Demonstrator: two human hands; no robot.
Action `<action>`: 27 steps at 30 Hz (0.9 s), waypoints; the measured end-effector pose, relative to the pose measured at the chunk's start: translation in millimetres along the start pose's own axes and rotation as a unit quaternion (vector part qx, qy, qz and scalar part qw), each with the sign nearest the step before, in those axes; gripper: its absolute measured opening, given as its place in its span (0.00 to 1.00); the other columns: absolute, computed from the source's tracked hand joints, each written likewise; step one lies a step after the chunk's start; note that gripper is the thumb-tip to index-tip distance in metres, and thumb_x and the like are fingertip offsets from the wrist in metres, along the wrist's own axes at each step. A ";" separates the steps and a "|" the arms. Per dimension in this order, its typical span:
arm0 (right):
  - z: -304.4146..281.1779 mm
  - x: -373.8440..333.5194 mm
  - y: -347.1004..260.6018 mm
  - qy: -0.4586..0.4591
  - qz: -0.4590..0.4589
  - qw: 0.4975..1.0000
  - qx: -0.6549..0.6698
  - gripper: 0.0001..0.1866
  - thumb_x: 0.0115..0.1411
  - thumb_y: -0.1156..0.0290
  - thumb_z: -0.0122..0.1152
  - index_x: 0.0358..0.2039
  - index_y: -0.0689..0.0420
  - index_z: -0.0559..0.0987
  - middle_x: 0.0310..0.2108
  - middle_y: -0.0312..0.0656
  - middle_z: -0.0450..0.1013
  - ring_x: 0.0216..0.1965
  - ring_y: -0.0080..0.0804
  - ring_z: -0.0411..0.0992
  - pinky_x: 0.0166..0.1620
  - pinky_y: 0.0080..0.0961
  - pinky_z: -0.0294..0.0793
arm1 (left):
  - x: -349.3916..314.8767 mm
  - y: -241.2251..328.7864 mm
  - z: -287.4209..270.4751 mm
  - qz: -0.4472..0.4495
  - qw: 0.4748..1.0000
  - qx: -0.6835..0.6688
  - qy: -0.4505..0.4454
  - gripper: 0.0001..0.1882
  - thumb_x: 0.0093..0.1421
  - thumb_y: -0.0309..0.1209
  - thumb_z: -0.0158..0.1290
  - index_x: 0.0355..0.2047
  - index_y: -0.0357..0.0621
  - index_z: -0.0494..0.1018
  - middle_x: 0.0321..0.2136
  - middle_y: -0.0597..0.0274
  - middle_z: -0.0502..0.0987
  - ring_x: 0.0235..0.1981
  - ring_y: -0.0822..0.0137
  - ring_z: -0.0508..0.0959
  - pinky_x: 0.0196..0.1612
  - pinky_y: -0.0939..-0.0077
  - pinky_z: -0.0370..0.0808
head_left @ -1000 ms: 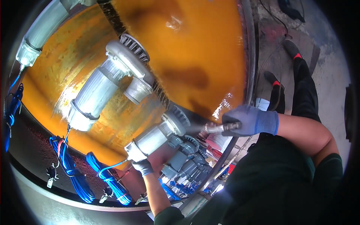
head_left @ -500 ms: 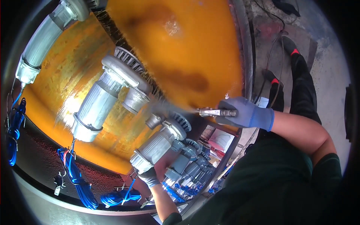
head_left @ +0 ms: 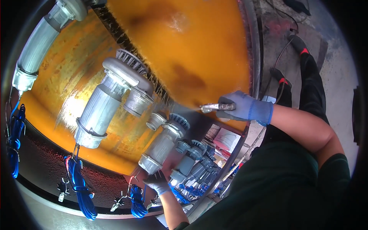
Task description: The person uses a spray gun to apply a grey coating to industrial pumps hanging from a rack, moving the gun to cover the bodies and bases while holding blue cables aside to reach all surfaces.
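My right hand (head_left: 242,107), in a blue-grey glove, grips a metal spray gun (head_left: 211,107) whose nozzle points left. A grey mist spreads from it toward a hanging silver motor with a finned blower wheel (head_left: 160,147). My left hand (head_left: 158,182), gloved with dark fingers, is just below that motor's lower end, its fingers apart; whether they touch it I cannot tell. A coiled blue cable (head_left: 138,202) hangs beside this hand. A larger silver motor (head_left: 100,105) hangs to the left, with its own blue cable bundle (head_left: 82,191) below.
Another silver motor (head_left: 36,50) hangs at the far left. Several grey motors (head_left: 186,166) hang in a row behind my left hand. An orange-coated booth wall (head_left: 199,46) stands behind the motors. A dark hose (head_left: 281,53) runs across the floor near my feet.
The nearest motor has turned slightly, and its blue cable now hangs more upright. My left hand has come off the motor's end, moving slightly down; the spray gun has shifted a little left and up.
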State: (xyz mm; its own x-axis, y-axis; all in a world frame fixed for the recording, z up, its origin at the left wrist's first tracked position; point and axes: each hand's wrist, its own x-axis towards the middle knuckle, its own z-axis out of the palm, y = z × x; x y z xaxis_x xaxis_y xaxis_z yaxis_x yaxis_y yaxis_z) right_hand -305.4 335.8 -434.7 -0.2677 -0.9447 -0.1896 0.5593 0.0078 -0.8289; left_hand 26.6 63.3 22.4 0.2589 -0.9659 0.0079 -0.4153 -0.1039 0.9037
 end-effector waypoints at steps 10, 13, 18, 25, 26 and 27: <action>14.0 23.3 17.3 -0.027 -0.020 0.999 -0.023 0.19 0.63 0.51 0.71 0.42 0.55 0.83 0.37 0.52 0.82 0.40 0.55 0.82 0.44 0.42 0.80 | 12.1 -5.8 6.8 0.067 0.935 0.275 -0.212 0.29 0.74 0.36 0.40 0.70 0.34 0.65 0.67 0.46 0.71 0.67 0.49 0.72 0.73 0.53 0.66; 12.5 27.7 19.2 -0.070 0.001 0.998 -0.011 0.18 0.63 0.53 0.71 0.42 0.55 0.83 0.36 0.51 0.82 0.39 0.54 0.82 0.44 0.42 0.80 | 20.7 -3.5 0.5 -0.028 0.985 0.119 -0.123 0.29 0.75 0.34 0.38 0.72 0.33 0.63 0.69 0.46 0.70 0.69 0.47 0.70 0.74 0.51 0.64; 3.1 23.1 10.3 -0.046 0.002 0.999 0.001 0.21 0.62 0.47 0.71 0.39 0.54 0.83 0.33 0.49 0.81 0.39 0.51 0.81 0.44 0.44 0.79 | 36.3 -1.0 -14.5 -0.024 0.972 0.167 -0.166 0.30 0.75 0.35 0.37 0.73 0.35 0.61 0.70 0.46 0.68 0.70 0.47 0.69 0.75 0.49 0.63; -24.4 6.5 -17.8 -0.054 -0.068 0.996 -0.030 0.18 0.63 0.50 0.71 0.38 0.52 0.82 0.32 0.47 0.81 0.37 0.49 0.81 0.42 0.44 0.78 | 61.4 3.9 -26.4 0.001 0.930 0.260 -0.261 0.31 0.76 0.39 0.40 0.75 0.38 0.58 0.72 0.48 0.64 0.71 0.50 0.68 0.73 0.51 0.66; -30.8 3.6 -24.7 -0.119 -0.064 0.986 -0.094 0.18 0.64 0.50 0.71 0.37 0.52 0.81 0.31 0.46 0.81 0.37 0.49 0.81 0.42 0.44 0.79 | 65.1 7.5 -24.5 0.056 0.874 0.384 -0.294 0.31 0.76 0.40 0.39 0.74 0.39 0.59 0.72 0.48 0.65 0.70 0.50 0.69 0.71 0.50 0.68; -34.3 -0.3 -30.4 -0.120 -0.064 0.986 -0.094 0.18 0.64 0.50 0.71 0.37 0.52 0.81 0.31 0.46 0.81 0.37 0.49 0.81 0.42 0.44 0.79 | 68.4 10.7 -23.2 0.110 0.798 0.499 -0.319 0.31 0.76 0.42 0.39 0.74 0.40 0.60 0.71 0.48 0.66 0.69 0.50 0.70 0.70 0.50 0.70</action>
State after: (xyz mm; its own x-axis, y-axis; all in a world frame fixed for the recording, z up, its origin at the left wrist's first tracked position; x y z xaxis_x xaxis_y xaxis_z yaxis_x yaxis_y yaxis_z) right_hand -349.3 347.1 -427.5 -0.1196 -0.9922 0.0338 0.3715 -0.0763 -0.9253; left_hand 60.1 1.7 42.5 -0.2803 -0.8776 -0.3890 -0.9599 0.2547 0.1170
